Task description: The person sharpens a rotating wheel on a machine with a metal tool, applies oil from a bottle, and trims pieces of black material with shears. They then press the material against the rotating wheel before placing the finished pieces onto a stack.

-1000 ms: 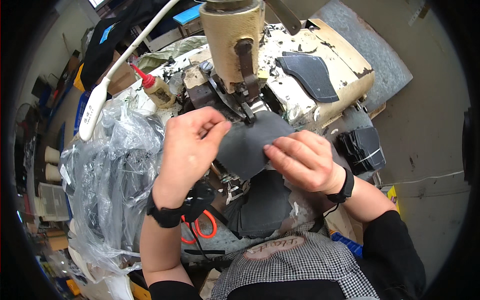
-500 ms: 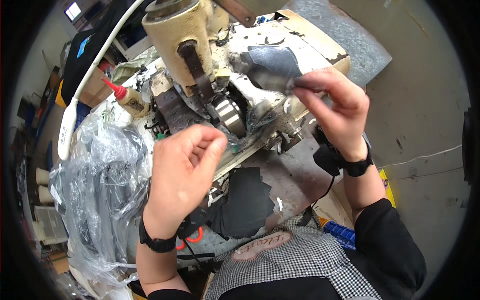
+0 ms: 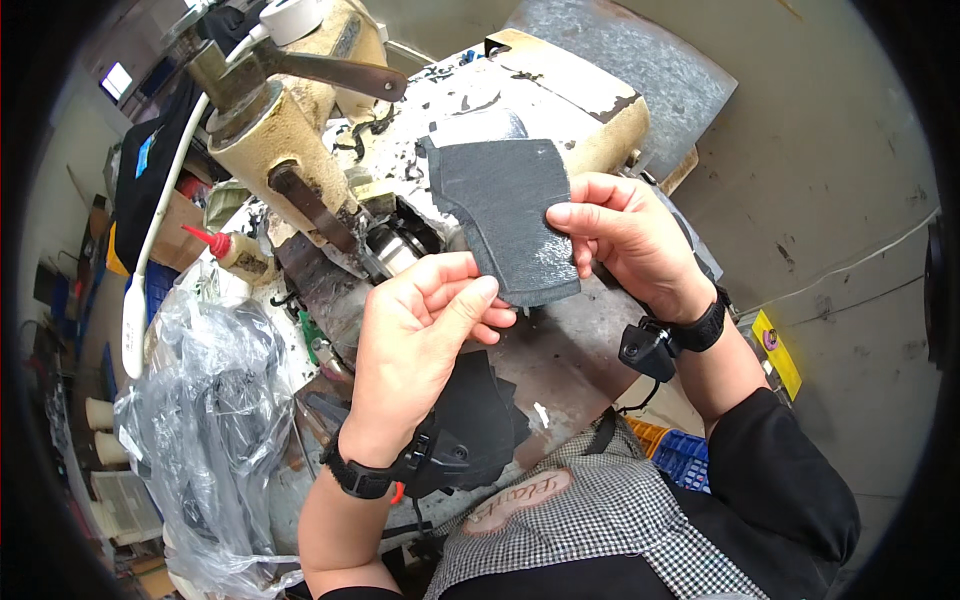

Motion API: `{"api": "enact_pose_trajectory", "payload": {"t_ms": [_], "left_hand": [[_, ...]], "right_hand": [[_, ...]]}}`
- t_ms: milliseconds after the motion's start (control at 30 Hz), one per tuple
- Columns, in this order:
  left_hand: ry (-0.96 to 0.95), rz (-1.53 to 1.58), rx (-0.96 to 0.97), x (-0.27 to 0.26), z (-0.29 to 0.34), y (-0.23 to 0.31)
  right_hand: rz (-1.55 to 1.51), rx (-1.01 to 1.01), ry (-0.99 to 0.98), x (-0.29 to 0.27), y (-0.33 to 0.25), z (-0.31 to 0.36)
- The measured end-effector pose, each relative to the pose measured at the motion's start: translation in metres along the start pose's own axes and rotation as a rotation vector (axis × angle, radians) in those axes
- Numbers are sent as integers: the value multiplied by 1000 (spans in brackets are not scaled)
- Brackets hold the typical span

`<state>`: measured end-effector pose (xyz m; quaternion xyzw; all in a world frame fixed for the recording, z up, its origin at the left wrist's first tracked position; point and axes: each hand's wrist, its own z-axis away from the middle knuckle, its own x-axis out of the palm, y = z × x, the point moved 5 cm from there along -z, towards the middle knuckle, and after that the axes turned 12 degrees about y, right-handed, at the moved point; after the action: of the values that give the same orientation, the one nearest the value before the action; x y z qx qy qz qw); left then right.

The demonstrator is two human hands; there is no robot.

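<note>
A black leather-like piece (image 3: 508, 205) with one notched edge is held up in front of me between both hands. My right hand (image 3: 635, 245) pinches its right edge, thumb on top. My left hand (image 3: 415, 345) is closed on its lower left corner between thumb and fingers. Behind the piece stands a worn cream-coloured machine (image 3: 270, 150) with a shiny metal wheel (image 3: 393, 250) low on its front. Just below my left hand, a stack of similar black pieces (image 3: 490, 400) lies on the work surface, partly covered by my wrist.
Crumpled clear plastic bags (image 3: 205, 390) fill the left side. Near the machine stands a glue bottle with a red tip (image 3: 240, 252). A white lamp arm (image 3: 135, 325) hangs at the left. Dark scraps litter the white machine top (image 3: 430, 95). A blue crate (image 3: 680, 458) stands low at the right.
My right hand has brought the black piece down toward me and it now faces me flat. My left hand has moved right and taken hold of its lower corner. The view has shifted.
</note>
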<state>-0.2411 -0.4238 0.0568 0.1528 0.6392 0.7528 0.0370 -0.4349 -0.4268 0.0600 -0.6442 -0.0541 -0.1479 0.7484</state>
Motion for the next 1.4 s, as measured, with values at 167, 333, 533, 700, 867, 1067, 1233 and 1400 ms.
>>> {"api": "enact_pose_trajectory", "payload": {"t_ms": [167, 333, 533, 700, 867, 1067, 1233, 1400], "left_hand": [[53, -38, 3, 4, -6, -3], [180, -604, 577, 17, -6, 16], [208, -1038, 955, 48, -30, 15], [245, -1157, 1007, 63, -57, 9], [206, -1276, 866, 70, -79, 12], [195, -1428, 1018, 64, -85, 14], [404, -1112, 1283, 58, -42, 52], [411, -885, 1072, 34, 15, 75]], "right_hand": [[10, -11, -17, -8, 4, -3], [15, -222, 159, -43, -24, -12], [36, -266, 258, -73, -40, -30], [21, -266, 274, -76, -36, -41], [28, -256, 266, -81, -36, -49], [39, -248, 259, -77, -35, -58], [117, -176, 252, -79, -28, -81], [892, -966, 574, -47, -52, -47]]}}
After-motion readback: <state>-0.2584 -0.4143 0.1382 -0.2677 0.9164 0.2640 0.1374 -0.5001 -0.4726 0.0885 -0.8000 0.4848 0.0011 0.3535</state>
